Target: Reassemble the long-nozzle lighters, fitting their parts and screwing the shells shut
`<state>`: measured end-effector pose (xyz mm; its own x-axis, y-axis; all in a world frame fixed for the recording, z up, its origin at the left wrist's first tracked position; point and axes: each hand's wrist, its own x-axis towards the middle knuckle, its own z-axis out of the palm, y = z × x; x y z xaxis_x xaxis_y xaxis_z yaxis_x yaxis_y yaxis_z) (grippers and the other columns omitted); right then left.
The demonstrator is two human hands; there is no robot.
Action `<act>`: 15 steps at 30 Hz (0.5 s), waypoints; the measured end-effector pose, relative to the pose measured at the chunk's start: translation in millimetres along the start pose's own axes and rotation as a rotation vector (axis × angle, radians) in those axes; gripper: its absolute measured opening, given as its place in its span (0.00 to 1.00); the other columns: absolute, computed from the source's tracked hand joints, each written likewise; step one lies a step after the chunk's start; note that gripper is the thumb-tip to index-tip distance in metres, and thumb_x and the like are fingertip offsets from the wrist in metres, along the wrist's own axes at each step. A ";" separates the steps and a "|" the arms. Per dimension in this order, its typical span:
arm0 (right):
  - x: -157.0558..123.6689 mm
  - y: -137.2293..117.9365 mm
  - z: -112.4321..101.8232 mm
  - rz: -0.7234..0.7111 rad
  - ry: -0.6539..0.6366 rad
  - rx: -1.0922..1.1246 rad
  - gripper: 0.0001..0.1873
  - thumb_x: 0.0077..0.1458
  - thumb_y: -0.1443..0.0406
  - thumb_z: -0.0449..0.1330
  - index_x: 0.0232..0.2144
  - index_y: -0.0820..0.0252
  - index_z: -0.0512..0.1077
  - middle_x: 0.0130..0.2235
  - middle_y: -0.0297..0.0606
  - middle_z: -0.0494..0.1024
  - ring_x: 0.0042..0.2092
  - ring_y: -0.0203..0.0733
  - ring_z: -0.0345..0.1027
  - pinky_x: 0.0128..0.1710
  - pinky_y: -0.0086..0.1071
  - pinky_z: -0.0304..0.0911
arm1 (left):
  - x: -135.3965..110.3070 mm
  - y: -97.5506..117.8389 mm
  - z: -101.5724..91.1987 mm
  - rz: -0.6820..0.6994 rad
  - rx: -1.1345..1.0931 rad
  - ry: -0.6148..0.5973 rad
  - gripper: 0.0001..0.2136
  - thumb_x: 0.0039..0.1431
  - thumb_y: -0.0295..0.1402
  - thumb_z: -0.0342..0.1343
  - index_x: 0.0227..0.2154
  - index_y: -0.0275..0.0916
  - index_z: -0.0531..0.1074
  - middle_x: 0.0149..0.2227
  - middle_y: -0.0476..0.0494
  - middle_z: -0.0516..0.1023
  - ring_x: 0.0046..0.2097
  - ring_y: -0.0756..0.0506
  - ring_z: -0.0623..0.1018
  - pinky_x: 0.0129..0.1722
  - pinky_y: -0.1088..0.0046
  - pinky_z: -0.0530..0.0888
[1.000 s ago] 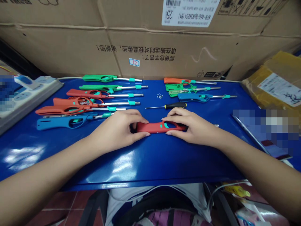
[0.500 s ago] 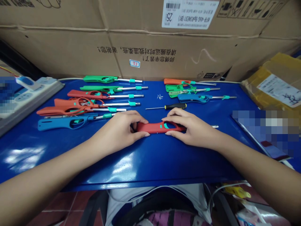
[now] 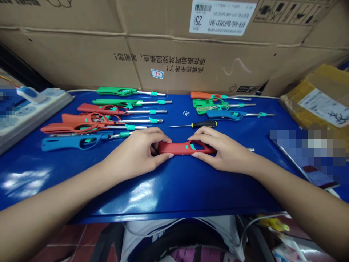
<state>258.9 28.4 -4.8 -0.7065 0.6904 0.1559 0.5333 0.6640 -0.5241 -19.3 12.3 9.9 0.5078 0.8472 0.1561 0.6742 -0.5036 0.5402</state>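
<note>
red lighter lies on the blue table, left hand and right hand both clamped on it.

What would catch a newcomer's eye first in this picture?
The left hand and right hand clasp the two ends of a red lighter lying mid-way across the glossy blue table. At the left lies a row of red, green and blue lighters, with a smaller group at the right rear and a black-handled screwdriver just beyond the hands. Big cardboard boxes wall off the back.
</note>
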 end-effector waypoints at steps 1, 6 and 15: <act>-0.2 -0.1 -0.1 0.002 -0.001 -0.001 0.19 0.65 0.60 0.61 0.56 0.58 0.71 0.53 0.44 0.72 0.50 0.45 0.70 0.51 0.39 0.68 | 0.0 0.0 0.0 0.002 -0.001 0.003 0.11 0.59 0.39 0.63 0.42 0.40 0.80 0.40 0.46 0.80 0.36 0.46 0.78 0.33 0.71 0.73; -1.2 -0.6 -0.4 -0.008 -0.005 -0.008 0.20 0.65 0.59 0.61 0.57 0.58 0.71 0.53 0.44 0.72 0.52 0.46 0.70 0.53 0.40 0.67 | -0.1 -0.2 -0.3 0.004 -0.002 -0.001 0.12 0.60 0.40 0.63 0.43 0.40 0.80 0.40 0.46 0.80 0.35 0.47 0.77 0.33 0.71 0.73; -2.6 -2.8 -3.1 -0.021 0.008 -0.020 0.18 0.64 0.60 0.61 0.55 0.57 0.71 0.53 0.46 0.73 0.52 0.49 0.70 0.53 0.43 0.68 | 0.9 2.8 -1.6 0.009 -0.015 -0.027 0.12 0.60 0.39 0.62 0.43 0.40 0.80 0.40 0.44 0.80 0.36 0.46 0.77 0.33 0.70 0.73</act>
<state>260.7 25.7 -1.2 -0.7143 0.6781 0.1732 0.5274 0.6842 -0.5038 -17.8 11.9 12.8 0.5278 0.8379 0.1389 0.6619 -0.5082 0.5510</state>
